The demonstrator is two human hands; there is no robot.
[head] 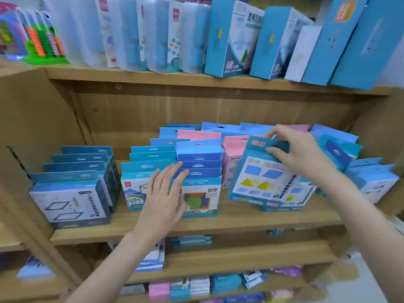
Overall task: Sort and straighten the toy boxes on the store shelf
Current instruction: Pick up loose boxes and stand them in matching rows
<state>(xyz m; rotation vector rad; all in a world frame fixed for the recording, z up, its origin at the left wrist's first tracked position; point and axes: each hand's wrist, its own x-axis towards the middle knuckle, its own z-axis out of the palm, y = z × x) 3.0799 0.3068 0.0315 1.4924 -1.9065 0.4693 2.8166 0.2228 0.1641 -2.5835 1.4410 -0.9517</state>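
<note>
Right hand (299, 149) pinches hanger tab of tilted blue cardboard toy box with shape pictures (265, 178), front row, middle wooden shelf (196, 228). Left hand (164, 193) open, fingers straight, before neighbouring boxes. Box likely light, stiff; grip sides, tab may bend.

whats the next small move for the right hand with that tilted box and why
Probably set it upright and slide it back into its row. The right hand grips the top of the shapes box, which leans left, out of line with the boxes behind it, while the left hand rests open against the front boxes of the middle rows.
</note>
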